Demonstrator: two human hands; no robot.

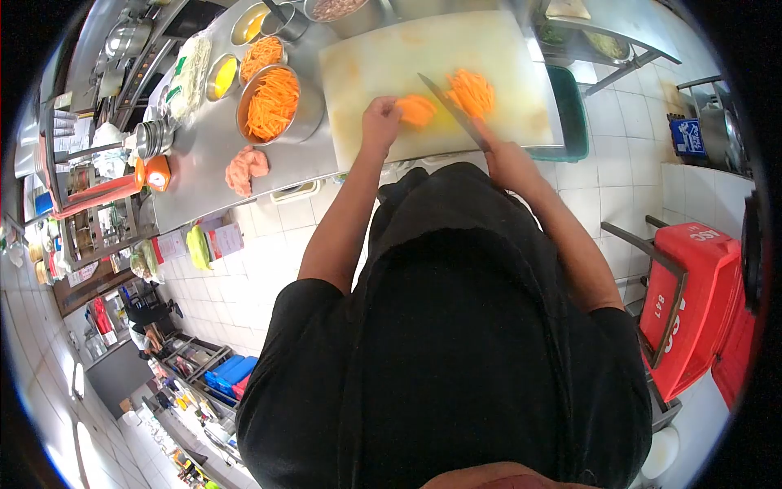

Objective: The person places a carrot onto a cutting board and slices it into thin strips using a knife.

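A long knife [453, 109] is in my right hand [511, 163], its blade slanting up and left over the white cutting board [375, 57]. Cut orange carrot strips [471, 93] lie in a pile just right of the blade. To the left of the knife, my left hand [382, 122] is at some flat orange carrot slices [416, 110], its fingers pressed together at their left edge. The slices look slightly blurred. A large metal pot of carrot strips [273, 103] stands left of the board.
Behind the pot are a smaller bowl of strips [262, 59] and a bowl of yellow liquid [226, 77]. A crumpled pink cloth [246, 170] lies near the table's front edge. Under the board's right side is a green bin [572, 114]; a red bin [688, 301] stands at right.
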